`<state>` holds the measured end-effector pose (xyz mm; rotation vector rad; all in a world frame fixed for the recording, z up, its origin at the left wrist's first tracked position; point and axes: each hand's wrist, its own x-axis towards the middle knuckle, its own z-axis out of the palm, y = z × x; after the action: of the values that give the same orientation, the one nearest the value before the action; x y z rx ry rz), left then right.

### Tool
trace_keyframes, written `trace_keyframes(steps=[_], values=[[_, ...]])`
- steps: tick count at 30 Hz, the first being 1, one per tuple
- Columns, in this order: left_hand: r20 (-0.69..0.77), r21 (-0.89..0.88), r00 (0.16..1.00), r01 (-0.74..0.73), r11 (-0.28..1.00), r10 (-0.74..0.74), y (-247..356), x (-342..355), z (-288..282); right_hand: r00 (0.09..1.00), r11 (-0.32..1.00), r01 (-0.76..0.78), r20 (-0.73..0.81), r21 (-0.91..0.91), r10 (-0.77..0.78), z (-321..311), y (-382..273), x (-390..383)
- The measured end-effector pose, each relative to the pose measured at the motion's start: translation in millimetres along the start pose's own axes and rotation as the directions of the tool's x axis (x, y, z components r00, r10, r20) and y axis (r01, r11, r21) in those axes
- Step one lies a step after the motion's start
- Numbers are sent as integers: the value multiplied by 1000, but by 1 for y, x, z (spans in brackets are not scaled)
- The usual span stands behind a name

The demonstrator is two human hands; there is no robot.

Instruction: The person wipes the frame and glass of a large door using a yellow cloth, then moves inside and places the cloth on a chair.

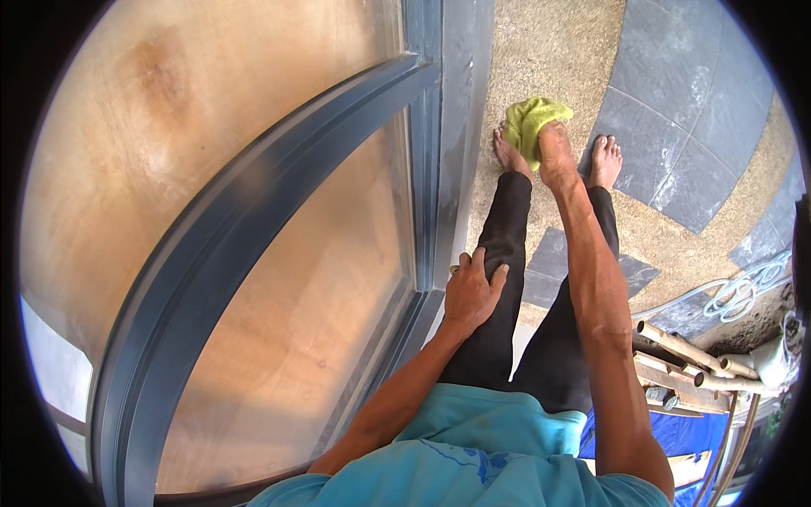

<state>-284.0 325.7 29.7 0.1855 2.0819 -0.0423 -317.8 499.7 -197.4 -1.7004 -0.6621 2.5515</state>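
Right hand point(556, 156) stretched down at upper centre of the frame, fingers closed on a yellow-green cloth point(534, 122), bunched up and pushing out above and left of the knuckles, no clear long axis, low near the paving between bare feet point(512, 155). Left hand point(470, 291) well apart from the cloth, lower centre, fingers spread flat on the left knee, gripping nothing. Grey door frame point(427, 177) just left of the cloth, glass panels beyond. Pebbled paving point(549, 51) with dark tiles point(676, 93) underfoot; bamboo poles point(684, 351) and hose at lower right.
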Motion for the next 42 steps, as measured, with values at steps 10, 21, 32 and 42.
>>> trace_keyframes(steps=[10, 21, 32, 42], values=[[12, -15, 1000, 26, 1000, -26, -12, 1, -3, 845, 629, 522, 250, -576, -472, 64, 91, 2], [-8, -17, 1000, -13, 1000, 13, -27, 6, -5, 956, 985, 89, 289, -150, -42, 15, 102, -21], [-10, -9, 998, -63, 998, 63, -23, 7, -7, 949, 991, -115, 304, 73, 87, 40, 32, -59], [-5, -7, 997, -75, 997, 75, -25, 6, 0, 805, 177, 506, 388, -844, -449, 111, 56, 5]])
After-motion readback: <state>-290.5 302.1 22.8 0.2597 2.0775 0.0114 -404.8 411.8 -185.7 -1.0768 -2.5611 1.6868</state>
